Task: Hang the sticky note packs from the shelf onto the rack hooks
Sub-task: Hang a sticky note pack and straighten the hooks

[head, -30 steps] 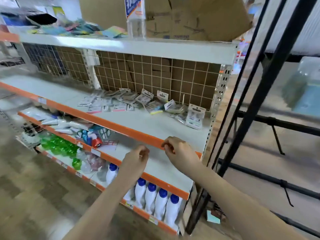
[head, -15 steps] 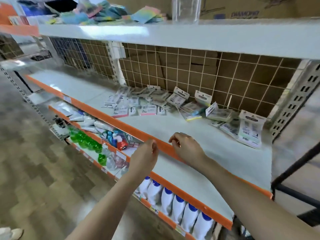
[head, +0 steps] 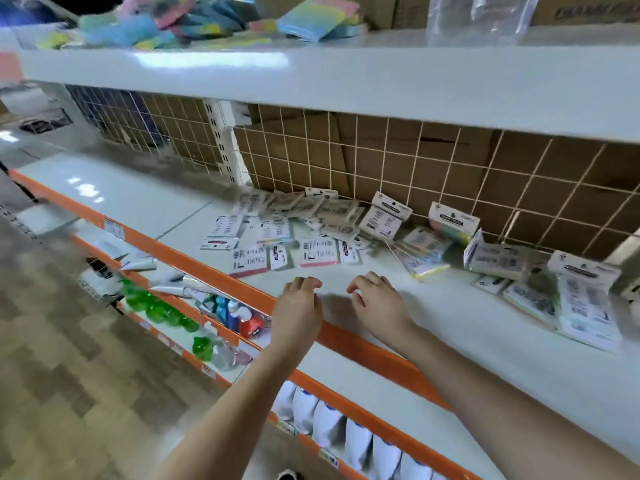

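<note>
Sticky note packs (head: 311,237) lie scattered at the back of the white shelf (head: 467,323), by the wire grid; left hand (head: 298,313) and right hand (head: 377,303) hover just in front, fingers loosely curled, holding nothing

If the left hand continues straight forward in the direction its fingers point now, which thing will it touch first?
Most likely the pink-edged sticky note pack, lying flat nearest the shelf front, just beyond the left hand. Only bare shelf surface lies between them. The hand holds nothing. Depth is hard to judge, so the neighbouring small pack is also possible.

Both hands (head: 298,306) (head: 379,304) forward, fingers loosely curled, empty.
</note>
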